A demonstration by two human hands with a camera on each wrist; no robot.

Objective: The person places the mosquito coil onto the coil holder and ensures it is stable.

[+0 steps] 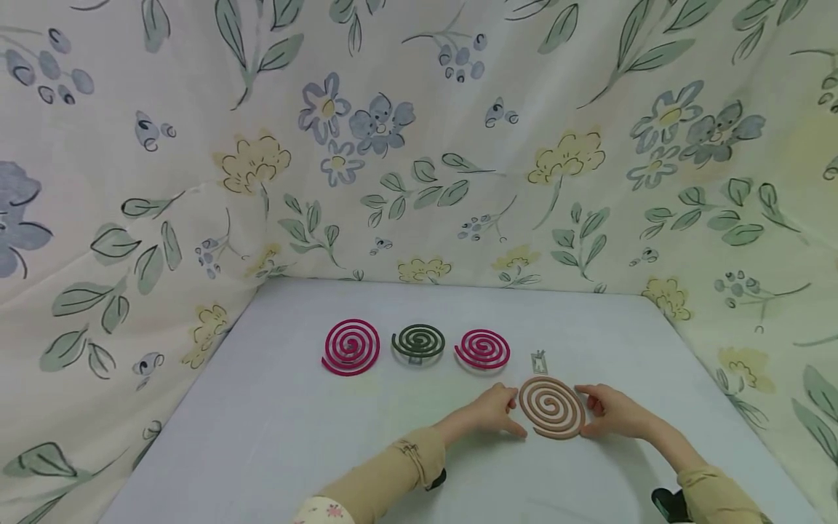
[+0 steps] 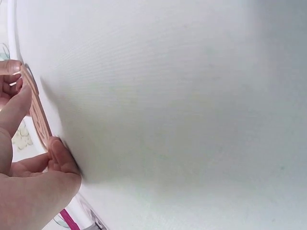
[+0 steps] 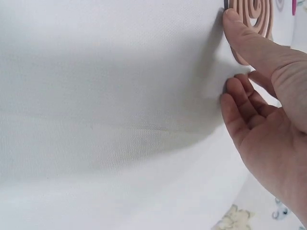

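A brown mosquito coil [image 1: 552, 407] is held between both hands at the right front of the table, its spiral face tilted toward the head camera. My left hand [image 1: 492, 409] grips its left edge, thumb low and fingers higher up. At the opposite edge, my right hand [image 1: 615, 411] grips it with the thumb tip on the rim [image 3: 233, 17] and the other fingers bent. Seen from the left wrist, the coil [image 2: 41, 112] is nearly edge-on, close over the white surface. Just behind it lies a small metal coil stand [image 1: 539, 362].
To the left is a row of coils: a pink coil [image 1: 482, 348], a dark green coil [image 1: 418, 340] on a small stand, and another pink coil [image 1: 350, 347]. The white table [image 1: 275, 422] is bordered by a floral cloth [image 1: 419, 218] at the back and sides.
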